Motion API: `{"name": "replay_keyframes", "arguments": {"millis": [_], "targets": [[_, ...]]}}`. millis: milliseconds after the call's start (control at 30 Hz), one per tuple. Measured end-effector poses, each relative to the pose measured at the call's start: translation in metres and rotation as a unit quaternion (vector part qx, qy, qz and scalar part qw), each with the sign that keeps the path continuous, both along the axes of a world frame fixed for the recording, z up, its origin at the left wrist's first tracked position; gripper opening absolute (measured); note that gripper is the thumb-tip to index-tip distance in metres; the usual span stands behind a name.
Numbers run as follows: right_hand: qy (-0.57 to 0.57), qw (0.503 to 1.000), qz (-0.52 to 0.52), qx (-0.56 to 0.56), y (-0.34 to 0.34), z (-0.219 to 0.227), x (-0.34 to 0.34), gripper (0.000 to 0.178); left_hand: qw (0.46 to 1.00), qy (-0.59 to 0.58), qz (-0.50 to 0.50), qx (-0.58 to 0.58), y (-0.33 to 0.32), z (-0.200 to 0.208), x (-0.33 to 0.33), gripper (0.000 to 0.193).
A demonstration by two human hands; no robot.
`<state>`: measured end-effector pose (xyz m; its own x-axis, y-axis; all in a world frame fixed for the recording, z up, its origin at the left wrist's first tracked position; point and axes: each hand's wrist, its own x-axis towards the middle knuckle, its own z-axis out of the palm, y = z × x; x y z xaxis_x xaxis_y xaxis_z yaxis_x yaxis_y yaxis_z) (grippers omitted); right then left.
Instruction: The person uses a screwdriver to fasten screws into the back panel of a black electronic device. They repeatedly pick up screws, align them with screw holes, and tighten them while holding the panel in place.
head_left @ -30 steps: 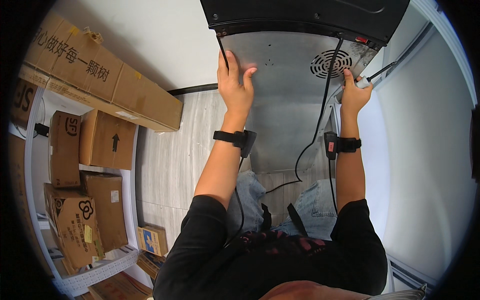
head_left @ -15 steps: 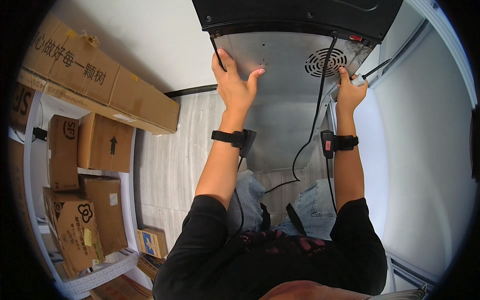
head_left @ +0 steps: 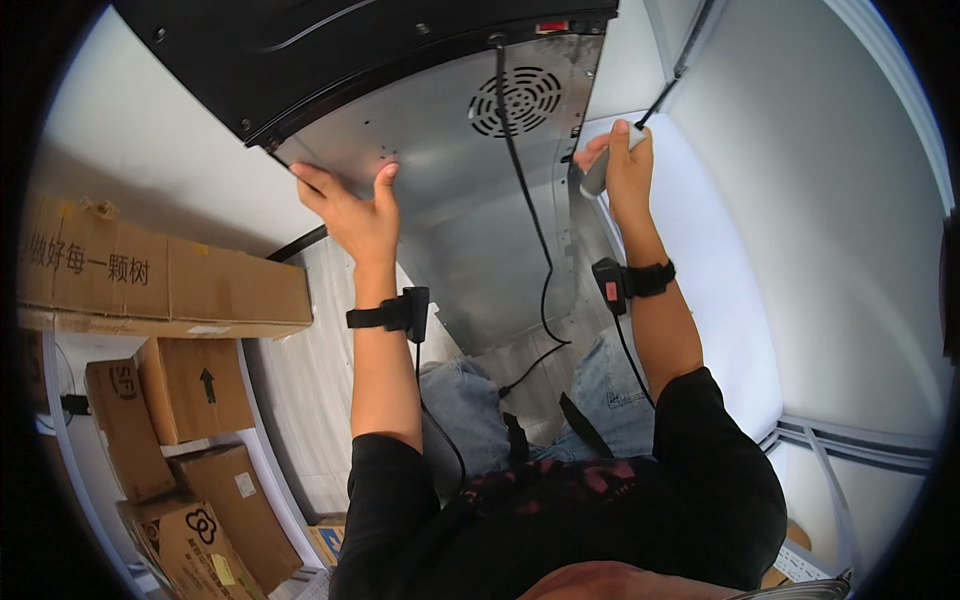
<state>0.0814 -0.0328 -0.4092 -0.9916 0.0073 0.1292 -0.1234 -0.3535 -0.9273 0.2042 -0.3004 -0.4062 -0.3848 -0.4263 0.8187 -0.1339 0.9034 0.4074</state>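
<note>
In front of me a large appliance (head_left: 340,70) stands with a black upper part and a bare metal back panel (head_left: 470,220). My left hand (head_left: 355,215) rests at the panel's left edge, thumb spread wide from the fingers. To the right of the panel, my right hand (head_left: 628,170) is closed round a screwdriver (head_left: 597,178) with a grey handle and a dark shaft. The shaft points up and away to the right, apart from the appliance. A black power cord (head_left: 520,180) leaves the top of the panel and hangs past the round vent slots (head_left: 545,95).
Cardboard boxes (head_left: 205,385) fill a white shelf on the left, with a long carton (head_left: 220,290) lying above. A white wall (head_left: 800,220) curves along the right. The cord's lower end reaches the floor (head_left: 300,400) by my knees.
My view has turned, so the appliance appears further left and tilted. My right hand has come away from the panel's right edge with the screwdriver. My left hand stays at the left edge.
</note>
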Motion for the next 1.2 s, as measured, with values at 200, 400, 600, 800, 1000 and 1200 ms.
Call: {"name": "replay_keyframes", "arguments": {"millis": [200,400,600,800,1000,1200], "targets": [[-0.012,0.976,0.124,0.178,0.055,-0.001,0.039,0.049,1.000,0.005,-0.012,-0.012,0.002,0.000,-0.001,0.117],[0.104,0.969,0.050,0.217,0.085,0.010,0.069,0.049,0.999,0.016,-0.030,0.015,0.006,0.000,-0.004,0.116],[0.287,0.872,-0.187,0.350,0.088,0.032,0.087,0.029,0.999,0.021,-0.021,0.015,0.004,-0.002,-0.003,0.116],[0.362,0.849,-0.239,0.300,0.085,0.017,0.092,0.031,0.999,0.028,-0.021,0.011,0.008,-0.003,-0.005,0.115],[0.350,0.859,-0.252,0.274,0.081,0.012,0.091,0.030,0.999,0.029,-0.031,0.020,0.009,0.000,-0.004,0.114],[0.351,0.862,-0.248,0.268,0.076,0.011,0.091,0.031,0.998,0.022,-0.047,0.043,0.012,0.002,-0.003,0.115]]}}
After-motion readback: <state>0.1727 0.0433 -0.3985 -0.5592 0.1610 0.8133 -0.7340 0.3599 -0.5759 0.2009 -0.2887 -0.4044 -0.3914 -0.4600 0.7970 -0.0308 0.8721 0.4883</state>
